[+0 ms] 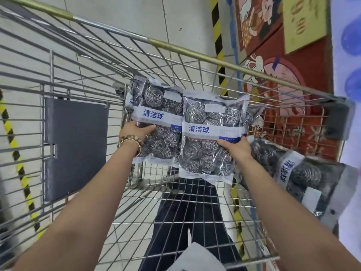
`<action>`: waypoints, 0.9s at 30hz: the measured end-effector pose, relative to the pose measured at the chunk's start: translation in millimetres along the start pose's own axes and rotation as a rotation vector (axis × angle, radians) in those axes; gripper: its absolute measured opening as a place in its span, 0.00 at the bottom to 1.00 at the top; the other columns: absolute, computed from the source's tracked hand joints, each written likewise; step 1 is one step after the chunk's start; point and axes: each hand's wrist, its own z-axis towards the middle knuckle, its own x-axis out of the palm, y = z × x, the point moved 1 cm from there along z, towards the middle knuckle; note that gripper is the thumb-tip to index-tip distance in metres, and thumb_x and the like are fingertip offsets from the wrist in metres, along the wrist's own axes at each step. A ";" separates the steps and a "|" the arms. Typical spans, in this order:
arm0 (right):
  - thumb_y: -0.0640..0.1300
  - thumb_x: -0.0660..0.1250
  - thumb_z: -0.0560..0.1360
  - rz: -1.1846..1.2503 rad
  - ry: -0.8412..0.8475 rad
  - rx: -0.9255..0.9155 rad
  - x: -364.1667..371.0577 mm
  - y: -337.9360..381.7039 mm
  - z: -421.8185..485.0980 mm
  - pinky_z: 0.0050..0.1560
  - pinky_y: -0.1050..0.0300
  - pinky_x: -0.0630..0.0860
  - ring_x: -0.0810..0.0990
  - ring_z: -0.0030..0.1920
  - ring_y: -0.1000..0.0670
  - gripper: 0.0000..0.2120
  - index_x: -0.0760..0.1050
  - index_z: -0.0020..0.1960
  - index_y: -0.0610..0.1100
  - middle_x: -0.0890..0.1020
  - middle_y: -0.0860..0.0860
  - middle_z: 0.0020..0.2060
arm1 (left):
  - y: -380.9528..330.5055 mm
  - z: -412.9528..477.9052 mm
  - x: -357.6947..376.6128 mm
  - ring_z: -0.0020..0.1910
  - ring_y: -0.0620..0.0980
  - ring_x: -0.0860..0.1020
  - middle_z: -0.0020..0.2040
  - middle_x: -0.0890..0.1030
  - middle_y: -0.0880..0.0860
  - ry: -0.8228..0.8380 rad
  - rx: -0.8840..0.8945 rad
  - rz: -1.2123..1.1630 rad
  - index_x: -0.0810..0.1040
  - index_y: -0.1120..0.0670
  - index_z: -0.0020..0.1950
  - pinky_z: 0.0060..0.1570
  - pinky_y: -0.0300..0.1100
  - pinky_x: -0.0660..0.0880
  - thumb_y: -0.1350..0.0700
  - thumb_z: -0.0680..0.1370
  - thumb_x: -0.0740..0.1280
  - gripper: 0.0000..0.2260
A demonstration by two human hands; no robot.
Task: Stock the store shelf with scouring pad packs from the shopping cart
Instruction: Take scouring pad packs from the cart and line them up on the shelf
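Inside the shopping cart (175, 48): left hand (136, 130) grips the left stack (156, 116), only the thumb shows, fingers hidden behind it. Same for right hand (237, 148) on the right stack (210, 132). Pack count per stack: can't tell, the front pack covers most of the rear ones. Small label print unreadable. Loose pack (297, 173) against the cart's right wall is blurred. White item (197, 259) at the cart's near end is cropped by the bottom edge, can't identify.

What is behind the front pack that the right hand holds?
Behind the front pack in the right hand, the edge of a second pack sticks out at its right side. Beyond it stands the far wall of the cart. Whether more packs are stacked there is covered.
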 end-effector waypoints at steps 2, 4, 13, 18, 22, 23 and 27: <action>0.49 0.77 0.66 -0.019 -0.021 -0.011 1.1 -1.1 -3.0 0.59 0.54 0.71 0.77 0.58 0.46 0.31 0.71 0.64 0.42 0.79 0.47 0.57 | -1.9 -3.2 2.2 0.43 0.52 0.77 0.46 0.81 0.53 0.013 0.023 -0.038 0.79 0.55 0.45 0.49 0.47 0.76 0.45 0.69 0.72 0.14; 0.50 0.77 0.67 -0.033 -0.060 -0.032 2.4 -2.8 -8.1 0.57 0.55 0.71 0.77 0.56 0.46 0.30 0.72 0.64 0.42 0.80 0.48 0.56 | -5.0 -10.4 1.6 0.44 0.51 0.75 0.46 0.79 0.52 0.026 0.048 -0.006 0.78 0.58 0.51 0.48 0.45 0.74 0.48 0.72 0.70 0.15; 0.51 0.77 0.66 -0.043 -0.120 -0.143 -13.4 -5.8 -47.1 0.51 0.52 0.76 0.80 0.49 0.45 0.24 0.75 0.57 0.42 0.82 0.48 0.50 | -13.1 -72.0 -13.1 0.40 0.53 0.73 0.40 0.76 0.54 -0.067 0.063 -0.069 0.76 0.66 0.54 0.38 0.42 0.69 0.55 0.76 0.66 0.14; 0.47 0.75 0.69 -0.015 -0.067 -0.215 -36.4 -1.3 -87.8 0.54 0.51 0.74 0.79 0.50 0.46 0.19 0.74 0.56 0.41 0.81 0.48 0.50 | -7.0 -117.2 -30.2 0.44 0.51 0.73 0.48 0.77 0.54 -0.063 0.103 -0.120 0.76 0.64 0.56 0.42 0.42 0.68 0.58 0.76 0.65 0.12; 0.45 0.74 0.70 0.042 -0.083 -0.283 -62.5 -0.6 -123.4 0.52 0.56 0.72 0.78 0.51 0.47 0.21 0.74 0.59 0.40 0.81 0.48 0.52 | -2.0 -151.8 -47.3 0.50 0.54 0.77 0.54 0.80 0.60 -0.044 0.163 -0.165 0.76 0.64 0.58 0.46 0.44 0.71 0.60 0.75 0.65 0.13; 0.45 0.74 0.70 0.069 -0.081 -0.308 -70.3 1.8 -133.7 0.53 0.55 0.72 0.79 0.52 0.47 0.20 0.73 0.58 0.41 0.81 0.48 0.52 | -2.6 -163.9 -52.9 0.48 0.52 0.76 0.53 0.79 0.59 -0.051 0.183 -0.179 0.76 0.64 0.59 0.44 0.42 0.71 0.61 0.75 0.65 0.13; 0.44 0.73 0.71 0.114 -0.099 -0.385 -101.9 7.6 -166.3 0.52 0.55 0.72 0.78 0.52 0.47 0.17 0.73 0.56 0.42 0.80 0.50 0.49 | -0.3 -203.7 -70.1 0.48 0.57 0.77 0.45 0.76 0.55 -0.076 0.269 -0.247 0.76 0.66 0.54 0.42 0.42 0.69 0.62 0.76 0.64 0.10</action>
